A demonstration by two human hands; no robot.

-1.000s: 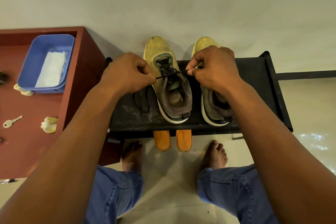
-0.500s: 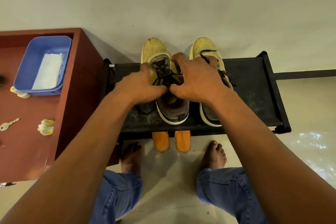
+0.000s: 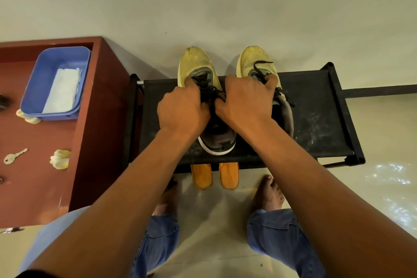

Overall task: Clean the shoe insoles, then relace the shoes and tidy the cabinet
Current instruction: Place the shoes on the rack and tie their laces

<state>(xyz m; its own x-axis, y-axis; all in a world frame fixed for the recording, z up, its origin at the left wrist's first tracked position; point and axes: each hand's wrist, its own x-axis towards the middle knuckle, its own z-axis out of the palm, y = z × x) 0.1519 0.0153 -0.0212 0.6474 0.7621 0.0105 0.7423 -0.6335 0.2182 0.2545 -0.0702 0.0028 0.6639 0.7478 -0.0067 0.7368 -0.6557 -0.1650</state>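
Both hands are now pressing close together over the tongue of the left shoe [image 3: 203, 97], where a second ago they were spread apart, drawing the black lace [image 3: 212, 92] taut between them; this suggests the tightening pull is done and the knot is being formed. The left hand [image 3: 182, 108] and the right hand [image 3: 246, 99] are each curling their fingers around the lace, so each grip is closing on the cord, though the fingertips themselves are hidden beneath the knuckles. The shoe is sitting upright on the black rack [image 3: 316, 119], just beside the right shoe [image 3: 255, 61], whose own lace is lying loose over its toe, apparently not yet tied. Two orange insoles [image 3: 214, 176] are poking out from under the rack's front edge, their far ends hidden. On the red counter [image 3: 94, 142] to the left, a blue tub [image 3: 40, 74] is holding a white cloth [image 3: 63, 88]. Whether the knot is finished is impossible to tell.
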